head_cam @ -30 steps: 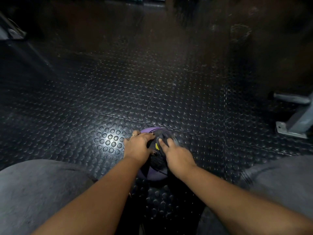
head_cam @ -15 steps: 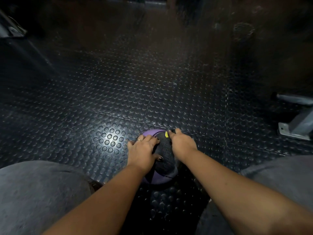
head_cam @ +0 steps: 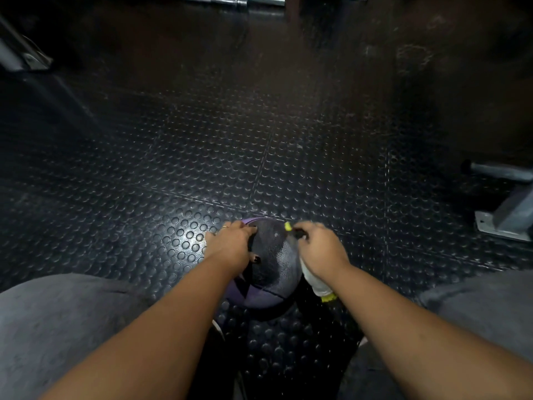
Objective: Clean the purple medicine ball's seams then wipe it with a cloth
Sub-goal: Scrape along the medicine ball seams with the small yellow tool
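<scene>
Purple medicine ball [head_cam: 268, 272] sits on the studded rubber floor [head_cam: 173, 168], at 6 o'clock in the view. Left hand [head_cam: 230, 246] is at the ball's 10 o'clock, grip wrapped over its top. Right hand [head_cam: 323, 249] is at the ball's 2 o'clock, grip clamped on a yellow-tipped tool [head_cam: 288, 226] at the ball's upper edge, with a white cloth [head_cam: 315, 280] hanging under the palm.

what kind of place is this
Probably a gym: studded black rubber floor tiles, a purple medicine ball on them, a bolted-down metal equipment foot at the right, a steel bar beyond.
</scene>
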Demonstrator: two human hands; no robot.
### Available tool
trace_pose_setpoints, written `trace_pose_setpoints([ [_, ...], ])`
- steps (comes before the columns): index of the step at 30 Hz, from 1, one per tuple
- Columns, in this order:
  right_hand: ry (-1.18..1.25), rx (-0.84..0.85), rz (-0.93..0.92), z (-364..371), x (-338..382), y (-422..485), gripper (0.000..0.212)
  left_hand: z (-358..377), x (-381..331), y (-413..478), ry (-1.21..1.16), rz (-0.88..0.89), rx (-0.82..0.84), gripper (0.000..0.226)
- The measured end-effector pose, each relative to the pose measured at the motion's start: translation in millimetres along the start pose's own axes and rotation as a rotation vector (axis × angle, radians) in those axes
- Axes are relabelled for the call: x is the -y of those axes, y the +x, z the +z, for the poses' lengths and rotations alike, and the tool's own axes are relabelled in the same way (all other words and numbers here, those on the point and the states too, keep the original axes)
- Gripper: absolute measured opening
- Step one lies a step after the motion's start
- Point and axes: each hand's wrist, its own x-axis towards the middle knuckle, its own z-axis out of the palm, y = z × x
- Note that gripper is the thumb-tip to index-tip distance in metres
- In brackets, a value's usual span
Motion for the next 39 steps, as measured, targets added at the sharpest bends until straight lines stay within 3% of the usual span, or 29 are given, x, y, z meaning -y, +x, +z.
trace_pose_setpoints([
  [3,-0.073,-0.05,0.104,3.1,2.0,4.0,0.04,1.5,-4.1,-4.6,0.038,0.026,-0.011,0.067],
  [7,-0.205,0.15,-0.022,29.9,17.1,-6.6,0.051,8.2,-9.4,-8.4,0.115,0.062,-0.039,0.06],
  [11,-0.426,0.148,-0.037,38.2,15.0,0.5,0.065,9.7,-17.2,-9.0,0.124,0.094,-0.003,0.071],
  [13,-0.439,0.152,-0.006,36.8,7.5,10.5,0.066,9.7,-21.4,-8.1,0.141,0.117,0.012,0.08],
  [20,-0.396,0.232,0.118,33.4,-12.2,25.3,0.067,15.6,-27.2,-15.2,0.214,0.102,-0.007,0.078],
  [24,-0.301,0.274,0.202,37.9,-31.7,20.9,0.035,17.7,-25.1,-18.3,0.182,0.089,0.006,0.078],
  [26,-0.228,0.27,0.238,38.0,-32.8,20.5,0.03,16.3,-21.9,-16.6,0.159,0.085,0.002,0.076],
  [34,-0.263,0.223,-0.016,33.5,14.5,21.2,0.048,10.2,-12.0,-13.4,0.101,0.069,-0.016,0.069],
  [39,-0.45,0.236,0.059,33.5,6.6,14.4,0.062,15.1,-14.9,-21.6,0.159,0.057,-0.01,0.07],
])
